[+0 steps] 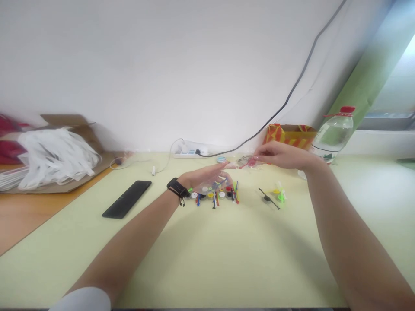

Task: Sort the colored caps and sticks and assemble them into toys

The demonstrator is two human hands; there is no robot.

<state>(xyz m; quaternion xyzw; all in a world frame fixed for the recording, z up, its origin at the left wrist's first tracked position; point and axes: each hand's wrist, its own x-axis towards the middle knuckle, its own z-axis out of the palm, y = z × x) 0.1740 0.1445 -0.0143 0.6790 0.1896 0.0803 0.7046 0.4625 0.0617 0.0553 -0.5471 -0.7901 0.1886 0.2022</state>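
My left hand (207,175), with a black watch (177,188) on its wrist, is over a row of small coloured pieces (221,195). These are round discs and thin arrow-tipped sticks in several colours. Clear plastic film, apparently a bag (211,185), shows at its fingers, which are curled around it. Farther right, my right hand (280,155) pinches a small red piece (252,162) between thumb and fingertips; its exact shape is unclear. A black arrow piece (267,199) and yellow-green pieces (280,195) lie on the table below that hand.
A black phone (127,199) lies at left on the pale green table (207,259). Behind my hands are a power strip (189,150) and cable. A red-yellow bag (292,134) and water bottle (333,134) stand right; a cardboard box (94,136) of white strips sits far left.
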